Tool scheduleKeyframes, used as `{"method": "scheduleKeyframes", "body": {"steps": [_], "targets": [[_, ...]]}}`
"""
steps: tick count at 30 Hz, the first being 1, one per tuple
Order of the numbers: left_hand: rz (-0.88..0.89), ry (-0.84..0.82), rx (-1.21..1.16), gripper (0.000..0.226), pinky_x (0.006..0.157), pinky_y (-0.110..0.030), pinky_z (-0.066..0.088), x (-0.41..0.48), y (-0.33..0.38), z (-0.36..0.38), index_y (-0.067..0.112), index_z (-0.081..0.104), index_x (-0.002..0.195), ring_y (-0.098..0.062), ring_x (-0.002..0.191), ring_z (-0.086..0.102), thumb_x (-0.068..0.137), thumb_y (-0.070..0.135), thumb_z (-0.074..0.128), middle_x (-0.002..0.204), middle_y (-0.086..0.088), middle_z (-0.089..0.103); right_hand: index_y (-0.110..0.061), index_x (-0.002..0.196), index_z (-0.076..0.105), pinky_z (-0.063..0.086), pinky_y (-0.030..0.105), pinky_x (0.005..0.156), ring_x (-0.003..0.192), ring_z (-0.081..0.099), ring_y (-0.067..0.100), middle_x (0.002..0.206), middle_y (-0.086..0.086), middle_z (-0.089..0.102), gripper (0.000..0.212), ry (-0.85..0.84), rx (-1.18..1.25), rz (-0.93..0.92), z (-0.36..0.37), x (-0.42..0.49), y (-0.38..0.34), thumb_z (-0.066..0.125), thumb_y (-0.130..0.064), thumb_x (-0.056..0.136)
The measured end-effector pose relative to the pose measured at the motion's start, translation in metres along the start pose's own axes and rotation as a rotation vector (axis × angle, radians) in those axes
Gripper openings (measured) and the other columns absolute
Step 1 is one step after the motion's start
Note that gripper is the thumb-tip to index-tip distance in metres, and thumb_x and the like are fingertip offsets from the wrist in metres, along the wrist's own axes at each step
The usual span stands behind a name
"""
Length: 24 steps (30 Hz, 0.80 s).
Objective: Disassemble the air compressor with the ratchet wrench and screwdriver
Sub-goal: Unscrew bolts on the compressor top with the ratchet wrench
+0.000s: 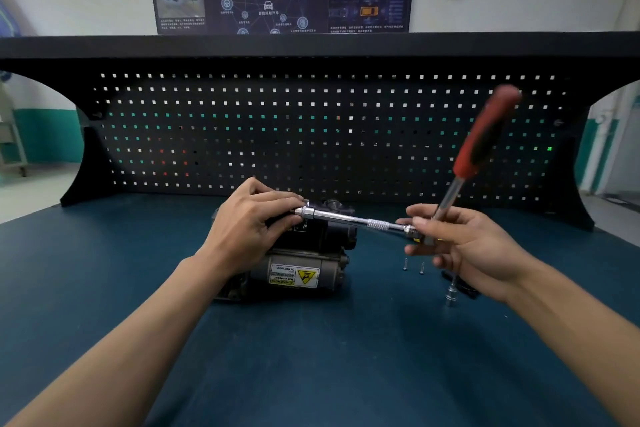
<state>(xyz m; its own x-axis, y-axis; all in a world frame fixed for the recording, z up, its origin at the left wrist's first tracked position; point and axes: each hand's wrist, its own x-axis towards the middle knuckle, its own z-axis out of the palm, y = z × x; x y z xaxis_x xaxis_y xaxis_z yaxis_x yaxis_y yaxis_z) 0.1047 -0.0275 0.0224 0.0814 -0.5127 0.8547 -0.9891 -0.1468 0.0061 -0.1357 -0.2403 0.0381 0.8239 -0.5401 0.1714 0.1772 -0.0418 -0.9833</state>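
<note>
The air compressor (298, 267), dark with a grey motor body and a yellow warning label, lies on the blue bench top (311, 357). Above it runs a chrome extension bar (353, 220), level from left to right. My left hand (249, 229) pinches the bar's left tip over the compressor's black top. My right hand (464, 250) grips the ratchet wrench (481, 149) at its head, where the bar joins it. The wrench's red-and-black handle points up and to the right, blurred.
Two small screws (414, 265) lie on the bench right of the compressor. A chrome socket (451, 295) and a dark part lie under my right hand. A black pegboard (311, 132) backs the bench; a poster hangs on the wall above.
</note>
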Motion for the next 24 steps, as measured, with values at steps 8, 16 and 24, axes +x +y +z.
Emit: {"method": "scheduleKeyframes", "body": {"steps": [8, 16, 24], "targets": [[0.048, -0.018, -0.057, 0.032, 0.081, -0.020, 0.044, 0.0001, 0.0017, -0.0053, 0.019, 0.078, 0.107, -0.019, 0.086, 0.053, 0.092, 0.040, 0.060, 0.112, 0.017, 0.069, -0.005, 0.096, 0.062, 0.027, 0.017, 0.031, 0.030, 0.032, 0.007, 0.088, 0.018, 0.075, 0.045, -0.073, 0.076, 0.215, 0.0057, 0.0003, -0.0004, 0.063, -0.047, 0.080], [0.058, -0.030, -0.087, 0.031, 0.080, -0.031, 0.050, -0.0014, -0.0024, -0.0070, 0.019, 0.077, 0.109, -0.020, 0.088, 0.055, 0.092, 0.039, 0.060, 0.115, 0.019, 0.068, -0.017, 0.070, 0.056, 0.022, 0.018, 0.032, 0.030, 0.026, 0.005, 0.061, 0.001, 0.052, 0.034, -0.170, 0.148, 0.290, 0.0038, -0.0014, -0.0007, 0.065, -0.048, 0.081], [0.007, -0.072, -0.096, 0.032, 0.085, -0.025, 0.046, -0.0008, -0.0046, -0.0061, 0.024, 0.075, 0.109, -0.017, 0.092, 0.053, 0.090, 0.045, 0.060, 0.116, 0.021, 0.068, -0.012, 0.089, 0.059, 0.026, 0.020, 0.040, 0.038, 0.033, 0.010, 0.062, 0.010, 0.056, 0.037, -0.139, -0.039, 0.113, 0.0060, -0.0036, 0.0024, 0.072, -0.044, 0.075]]}}
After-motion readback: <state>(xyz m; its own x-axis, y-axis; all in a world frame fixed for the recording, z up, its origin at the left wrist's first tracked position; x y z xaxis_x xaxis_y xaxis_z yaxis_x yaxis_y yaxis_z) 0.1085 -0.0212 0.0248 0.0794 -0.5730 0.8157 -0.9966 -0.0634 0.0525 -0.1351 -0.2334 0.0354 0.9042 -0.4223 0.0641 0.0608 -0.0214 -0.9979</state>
